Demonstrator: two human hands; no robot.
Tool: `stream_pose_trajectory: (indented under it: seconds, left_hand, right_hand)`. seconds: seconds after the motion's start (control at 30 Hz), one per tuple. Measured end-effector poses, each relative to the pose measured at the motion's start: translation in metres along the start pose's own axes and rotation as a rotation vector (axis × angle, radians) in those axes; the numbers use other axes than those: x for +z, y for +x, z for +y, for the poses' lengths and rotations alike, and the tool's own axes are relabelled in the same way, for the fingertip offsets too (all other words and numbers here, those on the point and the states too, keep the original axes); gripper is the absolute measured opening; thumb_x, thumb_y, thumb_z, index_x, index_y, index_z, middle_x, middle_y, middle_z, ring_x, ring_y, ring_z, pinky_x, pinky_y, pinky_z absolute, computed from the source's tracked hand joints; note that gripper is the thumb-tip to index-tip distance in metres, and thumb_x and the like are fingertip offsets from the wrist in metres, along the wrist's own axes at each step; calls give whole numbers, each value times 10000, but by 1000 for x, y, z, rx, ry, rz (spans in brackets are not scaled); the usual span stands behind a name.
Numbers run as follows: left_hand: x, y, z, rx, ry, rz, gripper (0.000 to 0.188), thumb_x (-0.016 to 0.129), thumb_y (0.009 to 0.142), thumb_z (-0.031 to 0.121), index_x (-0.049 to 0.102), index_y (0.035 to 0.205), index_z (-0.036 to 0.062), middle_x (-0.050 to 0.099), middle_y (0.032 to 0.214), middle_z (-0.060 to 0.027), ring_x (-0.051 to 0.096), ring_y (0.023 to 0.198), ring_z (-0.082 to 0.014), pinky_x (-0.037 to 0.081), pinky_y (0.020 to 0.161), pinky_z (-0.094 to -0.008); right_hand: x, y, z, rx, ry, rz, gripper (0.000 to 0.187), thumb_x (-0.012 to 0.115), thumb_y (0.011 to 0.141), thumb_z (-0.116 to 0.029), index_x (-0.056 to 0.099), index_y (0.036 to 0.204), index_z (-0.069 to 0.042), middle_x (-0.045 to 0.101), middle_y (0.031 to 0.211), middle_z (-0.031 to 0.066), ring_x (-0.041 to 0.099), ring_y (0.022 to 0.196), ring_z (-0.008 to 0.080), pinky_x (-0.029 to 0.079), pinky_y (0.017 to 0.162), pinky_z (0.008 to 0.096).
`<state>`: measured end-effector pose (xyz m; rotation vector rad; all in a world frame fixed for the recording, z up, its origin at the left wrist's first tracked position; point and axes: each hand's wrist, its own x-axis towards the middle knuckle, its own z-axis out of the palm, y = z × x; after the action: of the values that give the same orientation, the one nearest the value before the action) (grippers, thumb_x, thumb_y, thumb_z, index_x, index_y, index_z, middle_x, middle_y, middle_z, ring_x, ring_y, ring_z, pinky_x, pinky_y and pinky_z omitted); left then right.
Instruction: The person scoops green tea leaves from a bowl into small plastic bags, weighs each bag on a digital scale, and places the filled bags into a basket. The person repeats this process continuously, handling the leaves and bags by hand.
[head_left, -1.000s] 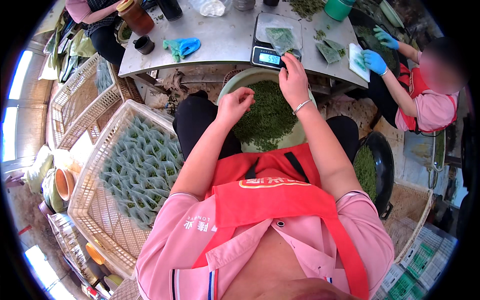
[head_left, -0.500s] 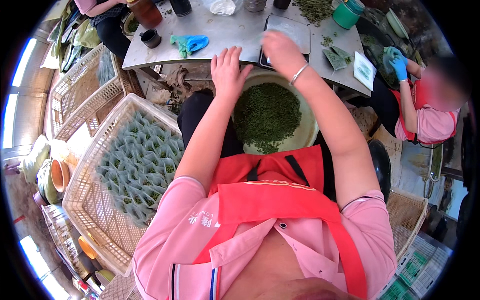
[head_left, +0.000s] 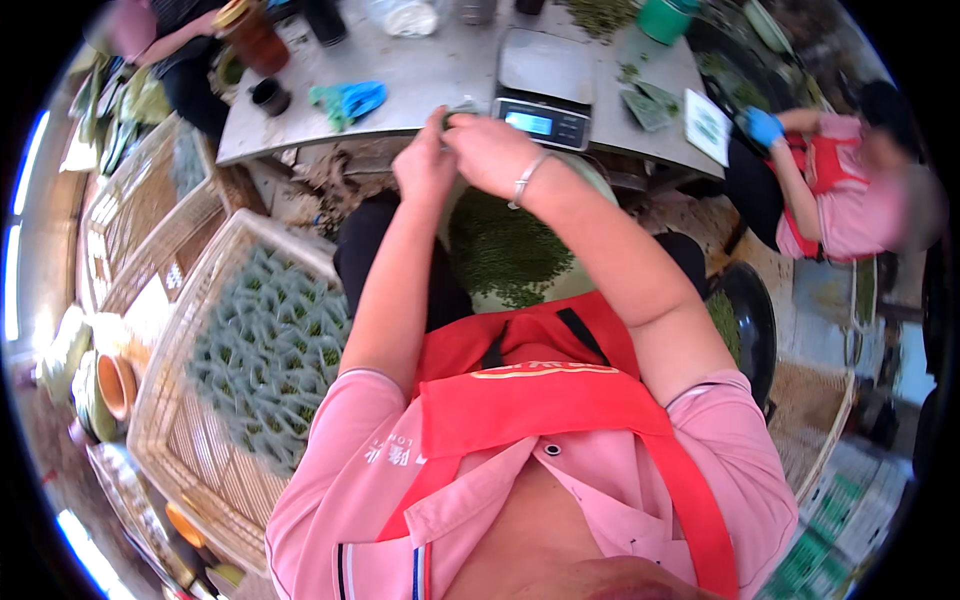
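Observation:
My left hand (head_left: 424, 166) and my right hand (head_left: 492, 153) meet at the near edge of the metal table, fingers closed round a small translucent bag (head_left: 461, 106). Only its pale top and a bit of green show; my fingers hide the rest. Just right of them is a digital scale (head_left: 545, 72) with a lit display and nothing on its plate. Below my hands, a wide pale bowl (head_left: 592, 258) holds loose dark green leaves (head_left: 505, 245), partly covered by my right forearm.
At my left, a plastic crate (head_left: 172, 415) holds many filled mesh bags (head_left: 265, 360). Blue and green gloves (head_left: 350, 100), a dark cup (head_left: 269, 97) and flat green packets (head_left: 650, 106) lie on the table (head_left: 430, 75). A co-worker in a red apron (head_left: 835, 175) sits at right.
My right hand has come off the scale plate, toward the left. My left hand, open with fingers spread before, has closed. Both now grip the small bag. The whole view has shifted slightly.

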<state>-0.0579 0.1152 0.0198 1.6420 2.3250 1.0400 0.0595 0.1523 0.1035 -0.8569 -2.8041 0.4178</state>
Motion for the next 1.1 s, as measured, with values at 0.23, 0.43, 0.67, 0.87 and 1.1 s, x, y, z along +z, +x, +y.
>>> stream_pose_trajectory:
  seconds: [0.23, 0.43, 0.67, 0.87, 1.1]
  left_hand:
    - [7, -2, 2, 176, 104, 2, 515, 609, 776, 258, 468, 1268, 200, 644, 1018, -87, 635, 745, -320, 497, 636, -420]
    - [0, 7, -7, -308, -342, 46, 656, 649, 718, 556, 522, 1227, 164, 669, 895, -164, 635, 895, -302, 466, 810, -379]
    - [9, 9, -18, -332, -616, -2, 613, 626, 765, 543, 590, 1127, 51, 665, 802, -112, 660, 698, -201, 480, 697, -317]
    - [-38, -26, -36, -257, -979, 147, 389, 466, 936, 325, 585, 1056, -26, 630, 842, -102, 657, 609, -190, 487, 593, -290]
    - [-210, -115, -91, -316, -368, 455, 370, 461, 925, 384, 606, 1051, 69, 632, 652, -69, 649, 686, -165, 475, 662, -327]
  right_hand:
    - [13, -7, 33, -168, 73, 44, 199, 528, 771, -52, 652, 918, -3, 637, 950, 170, 618, 883, 302, 491, 793, 365]
    - [-80, -96, 127, 400, 691, 717, 288, 598, 790, -49, 653, 1069, -97, 660, 921, 18, 590, 790, 91, 476, 756, 246]
    - [-60, -131, 360, 748, 242, 450, 346, 536, 838, -185, 598, 1177, -146, 618, 1099, 122, 571, 1035, 213, 418, 896, 316]
    - [-60, -46, 185, 306, 133, 862, 279, 487, 867, -107, 617, 1114, -106, 598, 1112, 126, 553, 1040, 266, 409, 913, 341]
    - [18, -28, 164, -36, -102, 593, 402, 501, 778, -15, 555, 1175, -53, 542, 1169, 197, 488, 1097, 361, 371, 960, 425]
